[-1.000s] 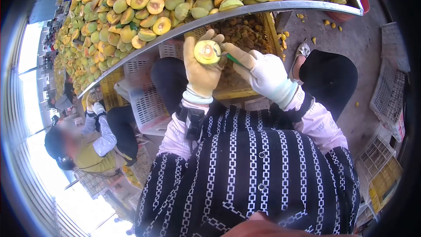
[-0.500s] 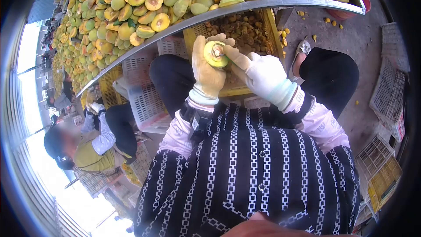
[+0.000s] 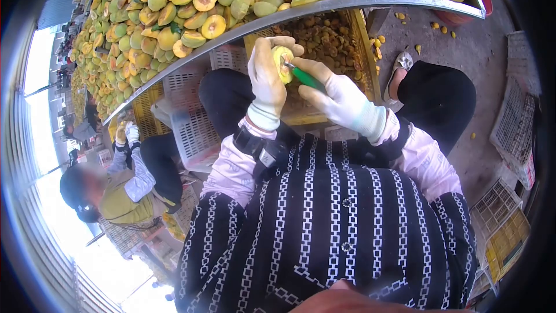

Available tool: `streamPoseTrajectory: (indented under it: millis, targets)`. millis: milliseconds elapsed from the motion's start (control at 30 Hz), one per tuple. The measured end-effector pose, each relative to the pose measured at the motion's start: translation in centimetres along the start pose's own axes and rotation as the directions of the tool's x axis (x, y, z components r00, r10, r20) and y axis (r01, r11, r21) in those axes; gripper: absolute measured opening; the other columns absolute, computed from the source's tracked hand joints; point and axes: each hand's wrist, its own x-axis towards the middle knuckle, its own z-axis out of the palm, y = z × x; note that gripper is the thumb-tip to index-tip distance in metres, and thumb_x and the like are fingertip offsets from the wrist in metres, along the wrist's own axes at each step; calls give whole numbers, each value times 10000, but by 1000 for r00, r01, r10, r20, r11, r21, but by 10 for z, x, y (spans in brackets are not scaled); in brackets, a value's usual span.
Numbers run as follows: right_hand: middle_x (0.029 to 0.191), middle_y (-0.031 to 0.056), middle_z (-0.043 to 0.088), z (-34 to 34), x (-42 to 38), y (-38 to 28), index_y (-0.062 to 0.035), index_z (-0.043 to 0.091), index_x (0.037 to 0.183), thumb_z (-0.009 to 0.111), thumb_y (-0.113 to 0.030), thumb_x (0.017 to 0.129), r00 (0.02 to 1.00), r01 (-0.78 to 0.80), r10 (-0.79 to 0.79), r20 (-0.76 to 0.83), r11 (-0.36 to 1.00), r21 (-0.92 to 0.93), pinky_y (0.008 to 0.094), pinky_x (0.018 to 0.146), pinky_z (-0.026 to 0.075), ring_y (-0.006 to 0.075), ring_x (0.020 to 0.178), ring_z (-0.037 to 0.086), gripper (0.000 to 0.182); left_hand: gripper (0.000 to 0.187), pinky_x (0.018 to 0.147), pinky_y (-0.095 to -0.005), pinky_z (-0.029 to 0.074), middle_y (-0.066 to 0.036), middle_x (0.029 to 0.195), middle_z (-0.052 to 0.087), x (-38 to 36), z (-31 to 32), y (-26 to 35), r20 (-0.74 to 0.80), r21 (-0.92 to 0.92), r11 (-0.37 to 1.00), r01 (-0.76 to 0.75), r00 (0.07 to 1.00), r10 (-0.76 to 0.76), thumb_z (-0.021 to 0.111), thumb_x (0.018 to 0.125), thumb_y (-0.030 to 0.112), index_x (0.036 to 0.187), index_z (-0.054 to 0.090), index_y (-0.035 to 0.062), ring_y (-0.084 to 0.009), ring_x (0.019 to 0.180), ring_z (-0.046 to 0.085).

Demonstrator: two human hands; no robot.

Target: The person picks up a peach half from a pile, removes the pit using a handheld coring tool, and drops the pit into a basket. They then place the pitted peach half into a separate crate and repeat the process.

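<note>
My left hand [image 3: 266, 81], in a stained white glove, holds a halved yellow peach [image 3: 279, 65] with its cut face turned to the right. My right hand [image 3: 346, 99], gloved too, grips a green-handled pitting knife [image 3: 307, 79]. Its metal tip reaches the middle of the cut face, at the pit; the shape of the blade is hidden. Both hands are above a yellow crate [image 3: 367, 52] that contains brownish pits and scraps. Just beyond them is a heap of halved peaches [image 3: 156, 3] on a metal-edged table [image 3: 336, 6].
Left of my knees stands a white plastic crate [image 3: 196, 133]. Another person [image 3: 124, 197] sits farther left, with gloved hands raised near the table. Stacked crates [image 3: 512, 122] line the right side. Fruit pieces [image 3: 443, 29] lie on the floor beyond my shoe [image 3: 398, 75].
My left hand has turned the peach half so its cut face points more to the right. The green handle has come into view in my right hand, its tip at the peach.
</note>
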Motion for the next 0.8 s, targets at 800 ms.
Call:
streamPoseTrajectory:
  millis: [800]
  targets:
    - [710,92,607,5,2,15,22,464,1020,621,-120,803,898,-417,291,331,802,427,301,528,494,184,595,620,304,408,809,-427,534,-200,986,642,-9,15,-5,-17,-225,907,355,930,-368,405,994,335,1079,558,-34,-332,859,644]
